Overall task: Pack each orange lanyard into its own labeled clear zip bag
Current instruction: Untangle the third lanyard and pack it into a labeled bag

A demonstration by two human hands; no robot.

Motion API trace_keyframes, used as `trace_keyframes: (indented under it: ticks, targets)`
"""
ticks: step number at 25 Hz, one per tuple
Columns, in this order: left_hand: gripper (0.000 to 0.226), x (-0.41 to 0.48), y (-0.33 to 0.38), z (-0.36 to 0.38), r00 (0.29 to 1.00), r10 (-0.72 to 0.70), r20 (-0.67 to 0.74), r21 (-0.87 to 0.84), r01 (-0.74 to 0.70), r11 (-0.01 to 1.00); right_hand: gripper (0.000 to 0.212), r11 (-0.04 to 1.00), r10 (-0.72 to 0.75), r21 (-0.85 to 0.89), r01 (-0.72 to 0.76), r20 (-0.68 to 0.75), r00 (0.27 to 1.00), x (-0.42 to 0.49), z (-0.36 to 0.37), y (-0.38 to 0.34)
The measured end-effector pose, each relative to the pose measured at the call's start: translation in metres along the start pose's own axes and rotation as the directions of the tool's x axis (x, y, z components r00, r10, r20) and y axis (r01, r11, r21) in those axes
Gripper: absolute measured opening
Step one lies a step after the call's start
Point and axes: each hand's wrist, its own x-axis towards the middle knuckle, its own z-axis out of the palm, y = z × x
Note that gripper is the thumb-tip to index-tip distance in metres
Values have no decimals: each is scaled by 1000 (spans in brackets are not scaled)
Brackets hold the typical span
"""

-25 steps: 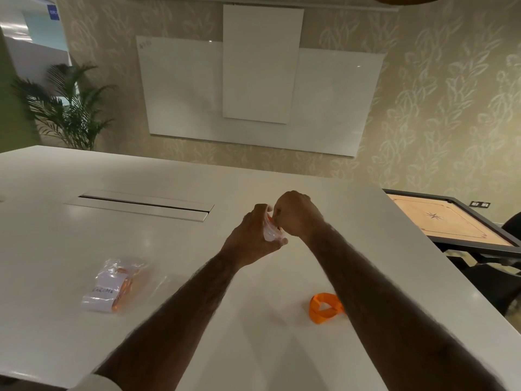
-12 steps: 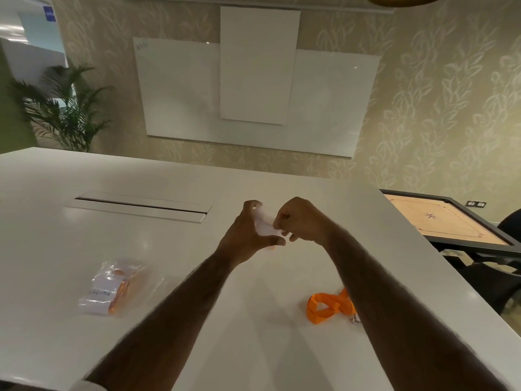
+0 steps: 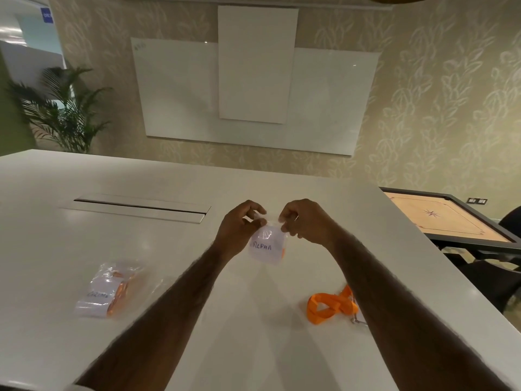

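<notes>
- Pinches the top left corner of a small clear zip bag (image 3: 266, 246) with the left hand (image 3: 239, 228), thumb against curled fingers.
- Pinches the top right corner of the same bag with the right hand (image 3: 307, 221), fingers curled likewise; grips nothing else in either hand.
- Holds the bag upright in the air over the table (image 3: 169, 348), clear of its top, with the white label reading "ALPHA" turned toward the camera.
- Shows a sliver of orange at the bag's right edge, at 4 o'clock from the label; probably a lanyard already inside, though too little is visible to be sure.
- Looks like the sealing step for this bag, with both pinches on the zip strip and the mouth drawn taut between them. Cannot tell whether the zip is pressed closed.
- Calls next for running thumb and finger along the strip from corner to corner, then laying the bag down.
- Leaves one loose orange lanyard (image 3: 329, 304) folded on the table at 5 o'clock from the hands, just beside the right forearm, metal clip (image 3: 356, 320) at its right end.
- Has a packed bag (image 3: 104, 292) lying flat at 8 o'clock, well apart from the hands, with orange inside and the label writing blurred.
- By judgement: one bag done, one being closed, one lanyard left to pack.
- Farther out: cable hatch (image 3: 141, 207) at 10 o'clock, carrom board (image 3: 448, 218) off the table at 3 o'clock.
</notes>
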Motion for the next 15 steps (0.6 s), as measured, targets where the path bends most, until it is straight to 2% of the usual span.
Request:
trace_keyframes:
  ticks: [4,9,13,15]
  targets:
    - [15,2,5,-4,999,6,40,31,-7,999,20,998,-68,-14,67,-63,996,6,2,6]
    - [17,3,10,-4,990,35,135,136,-54,989,19,993,-86,-80,82,-51,995,11,2,12]
    - [18,6,11,-11,961,-82,263,171,38,985,17,990,-81,-119,79,-12,997,10,3,15]
    - [18,7,9,-17,946,-93,310,182,36,983,13,991,-80,-109,80,4,997,8,7,16]
